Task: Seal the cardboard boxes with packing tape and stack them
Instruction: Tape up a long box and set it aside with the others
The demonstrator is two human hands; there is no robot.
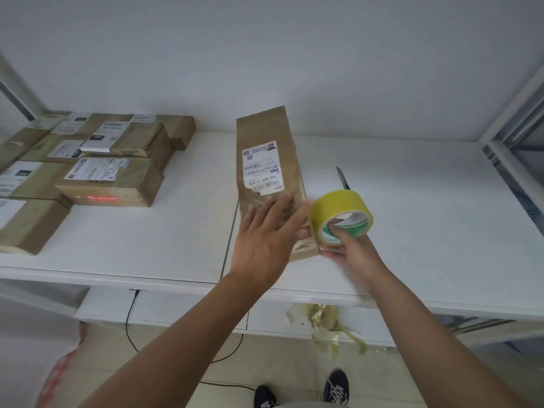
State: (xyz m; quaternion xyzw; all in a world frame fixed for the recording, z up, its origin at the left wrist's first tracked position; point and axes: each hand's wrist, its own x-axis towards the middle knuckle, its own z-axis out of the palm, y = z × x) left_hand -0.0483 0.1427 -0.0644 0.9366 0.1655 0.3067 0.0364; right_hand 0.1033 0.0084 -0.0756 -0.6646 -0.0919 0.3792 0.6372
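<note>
Labelled cardboard boxes [112, 175] sit stacked at the tabletop's [412, 225] far left. At centre, the left hand [265, 234] lies flat, fingers spread, on a long box [269, 172]. Just right, the right hand [348, 248] grips a yellow tape roll [341, 214] through its core.

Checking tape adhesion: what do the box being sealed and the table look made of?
Box: brown corrugated cardboard, matte, creased, seemingly glossy old tape near the left hand.
Table: smooth white surface, probably laminate; cannot tell for sure.
</note>
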